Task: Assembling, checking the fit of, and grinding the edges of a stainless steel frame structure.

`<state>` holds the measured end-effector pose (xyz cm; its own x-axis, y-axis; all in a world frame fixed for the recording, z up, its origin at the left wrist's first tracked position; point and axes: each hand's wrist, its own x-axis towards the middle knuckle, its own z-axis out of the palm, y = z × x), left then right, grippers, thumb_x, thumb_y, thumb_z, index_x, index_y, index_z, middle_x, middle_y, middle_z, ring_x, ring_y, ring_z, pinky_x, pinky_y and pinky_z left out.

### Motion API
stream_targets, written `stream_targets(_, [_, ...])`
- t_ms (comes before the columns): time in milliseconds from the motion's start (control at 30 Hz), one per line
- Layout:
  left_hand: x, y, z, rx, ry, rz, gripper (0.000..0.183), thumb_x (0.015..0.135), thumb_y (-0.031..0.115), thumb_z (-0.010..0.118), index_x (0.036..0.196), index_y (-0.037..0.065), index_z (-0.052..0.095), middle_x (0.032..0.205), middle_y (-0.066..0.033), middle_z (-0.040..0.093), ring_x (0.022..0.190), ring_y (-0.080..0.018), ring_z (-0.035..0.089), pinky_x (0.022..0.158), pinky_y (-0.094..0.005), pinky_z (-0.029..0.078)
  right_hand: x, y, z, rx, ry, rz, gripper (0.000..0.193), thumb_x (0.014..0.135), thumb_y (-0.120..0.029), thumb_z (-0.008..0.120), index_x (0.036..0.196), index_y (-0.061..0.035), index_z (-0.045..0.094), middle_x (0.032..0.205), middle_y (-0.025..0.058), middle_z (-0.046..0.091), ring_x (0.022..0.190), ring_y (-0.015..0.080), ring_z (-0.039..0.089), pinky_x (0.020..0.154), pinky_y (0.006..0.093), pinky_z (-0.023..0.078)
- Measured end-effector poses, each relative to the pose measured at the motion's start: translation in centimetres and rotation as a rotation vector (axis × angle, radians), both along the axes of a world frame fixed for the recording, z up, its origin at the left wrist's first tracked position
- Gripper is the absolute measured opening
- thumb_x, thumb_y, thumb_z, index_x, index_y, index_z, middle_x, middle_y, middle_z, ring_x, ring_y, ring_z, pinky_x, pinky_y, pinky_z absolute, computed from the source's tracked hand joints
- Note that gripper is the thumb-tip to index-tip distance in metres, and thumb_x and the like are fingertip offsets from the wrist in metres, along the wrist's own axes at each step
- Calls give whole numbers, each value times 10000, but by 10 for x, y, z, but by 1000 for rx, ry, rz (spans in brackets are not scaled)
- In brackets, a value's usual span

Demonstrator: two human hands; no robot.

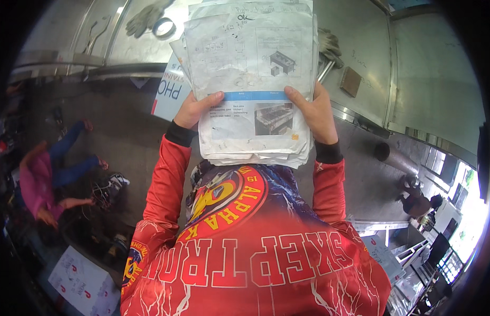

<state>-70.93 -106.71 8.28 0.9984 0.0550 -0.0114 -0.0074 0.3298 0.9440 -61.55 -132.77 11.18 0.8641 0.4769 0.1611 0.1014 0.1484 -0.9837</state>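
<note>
A thick stack of worn paper sheets is held up in front of me, its top page printed with drawings, a blue band and a photo of a metal sink table. My left hand grips the left edge, thumb lying on the page. On the opposite edge, my right hand clasps the stack the same way. Most fingers of both hands are hidden behind the paper. Behind the stack's right edge lies a grey work glove, close to a metal tube.
Metal work surfaces span the far side, with a tape roll, another glove and a brown block. One person is low at the left; another is at the right. A white box stands lower left.
</note>
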Motion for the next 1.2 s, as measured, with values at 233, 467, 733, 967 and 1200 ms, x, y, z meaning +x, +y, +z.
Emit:
stream_targets(233, [8,6,47,2,42,-104,575,816,162,678,1288,-35,415,1178,-139,556,1038,-212,561,889,-314,461,-8,3,39,45,42,-41,392,832,-179,692,1121,39,541,988,88,639,867,117,594,753,263,486])
stream_targets(467, [9,14,59,-16,74,-161,606,812,166,684,1302,-36,392,1177,-147,549,1046,-215,555,888,-308,460,-15,6,44,-38,34,-101,388,838,-163,678,1142,33,535,1026,91,633,887,126,592,777,265,478])
stream_targets(733, [14,21,63,-31,98,-120,591,814,164,676,1305,-12,399,1156,-135,568,1010,-211,582,855,-328,486,-14,19,49,-59,56,-105,382,852,-153,650,1147,53,523,1037,102,629,918,136,584,799,273,469])
stream_targets(967, [16,29,55,-89,117,-85,576,818,155,681,1297,-14,410,1162,-140,569,1013,-218,584,848,-319,491,-8,29,60,-123,65,-106,401,846,-171,656,1148,55,518,1028,109,627,909,140,586,794,275,472])
stream_targets(1200, [19,30,57,-98,139,-57,565,823,151,674,1295,-15,412,1162,-139,566,1022,-214,575,847,-309,487,0,33,62,-84,160,-89,396,841,-158,659,1150,48,523,1023,103,629,886,131,593,767,267,481])
